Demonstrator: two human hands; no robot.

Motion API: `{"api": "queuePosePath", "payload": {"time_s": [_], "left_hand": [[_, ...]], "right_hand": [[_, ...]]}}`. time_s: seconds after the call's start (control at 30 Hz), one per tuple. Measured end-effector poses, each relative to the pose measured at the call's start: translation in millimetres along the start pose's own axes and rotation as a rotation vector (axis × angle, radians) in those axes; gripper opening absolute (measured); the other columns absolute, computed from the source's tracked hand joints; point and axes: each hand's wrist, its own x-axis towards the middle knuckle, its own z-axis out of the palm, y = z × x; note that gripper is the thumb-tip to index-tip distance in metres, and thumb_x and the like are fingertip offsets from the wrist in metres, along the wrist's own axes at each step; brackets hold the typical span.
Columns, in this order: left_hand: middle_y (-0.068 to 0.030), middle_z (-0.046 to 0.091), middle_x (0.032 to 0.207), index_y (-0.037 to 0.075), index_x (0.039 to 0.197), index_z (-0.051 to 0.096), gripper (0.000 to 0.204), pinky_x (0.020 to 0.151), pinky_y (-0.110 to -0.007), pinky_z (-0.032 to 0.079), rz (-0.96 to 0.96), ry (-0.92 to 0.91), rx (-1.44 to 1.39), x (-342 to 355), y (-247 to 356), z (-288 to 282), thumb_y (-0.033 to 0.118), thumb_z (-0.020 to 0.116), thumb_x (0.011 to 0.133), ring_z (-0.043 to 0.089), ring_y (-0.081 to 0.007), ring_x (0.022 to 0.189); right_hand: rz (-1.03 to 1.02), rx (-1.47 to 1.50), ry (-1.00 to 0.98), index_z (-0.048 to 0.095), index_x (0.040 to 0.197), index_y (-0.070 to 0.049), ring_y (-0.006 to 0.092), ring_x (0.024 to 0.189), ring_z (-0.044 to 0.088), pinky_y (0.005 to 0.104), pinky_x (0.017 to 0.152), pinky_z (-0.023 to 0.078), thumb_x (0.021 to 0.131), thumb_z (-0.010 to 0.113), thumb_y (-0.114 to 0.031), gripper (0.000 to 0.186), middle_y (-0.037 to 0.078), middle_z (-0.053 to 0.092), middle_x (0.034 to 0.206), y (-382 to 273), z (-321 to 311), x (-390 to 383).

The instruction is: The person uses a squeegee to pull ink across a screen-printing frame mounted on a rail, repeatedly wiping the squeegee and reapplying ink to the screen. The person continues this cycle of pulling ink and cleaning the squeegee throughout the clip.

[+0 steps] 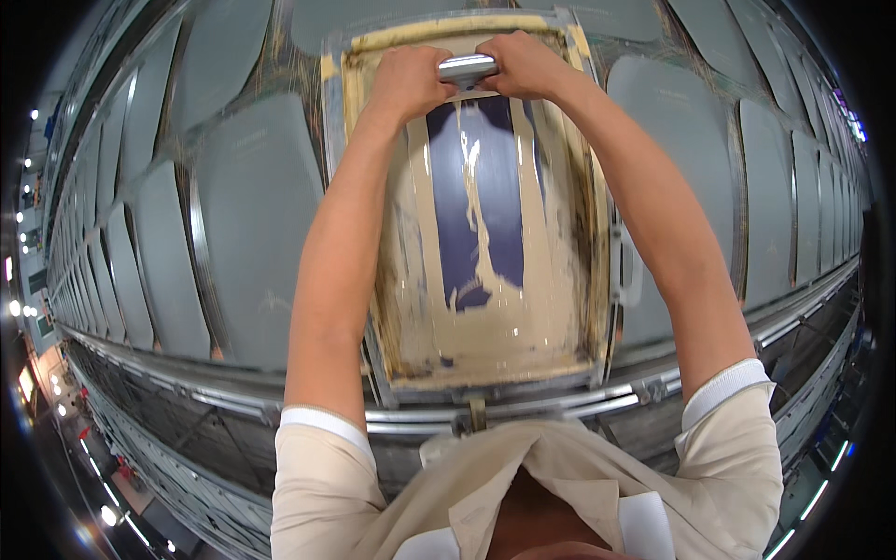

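Both arms reach forward over a screen-printing frame (597, 233). At its far end my left hand (411, 82) and my right hand (521, 65) are closed round the two ends of a squeegee (467, 68) with a silver metal handle. The squeegee's lower edge is mostly hidden by my hands. Beige ink (490, 345) lies wet across the screen, thickest at the near end. A dark blue-purple rectangle of mesh (495, 177) shows in the middle, with an uneven streak of ink down it.
Grey flat panels (247, 233) lie in rows on both sides of the frame, some overlapping. More grey panels (677, 187) stretch away at the right. A metal rail (597, 406) runs along the near edge, between the frame and my body.
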Motion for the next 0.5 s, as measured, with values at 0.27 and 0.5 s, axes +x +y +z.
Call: {"api": "queuePosePath", "payload": {"time_s": [0.27,0.5], "left_hand": [[-0.0093,0.071,0.078,0.015,0.093,0.076,0.022,0.079,-0.043,0.045,0.063,0.016,-0.052,-200.0,111.4,23.8,0.021,0.080,0.073,0.068,-0.0303,0.077],[-0.0015,0.069,0.093,0.013,0.098,0.073,0.033,0.086,-0.040,0.042,0.046,0.061,-0.002,-326.0,169.5,36.2,0.015,0.083,0.067,0.064,-0.0228,0.091]], "right_hand": [[0.057,-0.001,-0.017,0.067,0.089,-0.008,0.0390,0.083,0.066,0.0469,0.072,0.052,0.075,0.081,-0.016,0.022,0.017,0.068,0.079,-102.5,61.5,-199.7],[0.005,0.116,-0.136,0.069,0.108,-0.006,0.0378,0.105,0.065,0.0481,0.092,0.049,0.083,0.079,-0.029,0.036,0.016,0.071,0.104,-175.1,73.0,-310.7]]}}
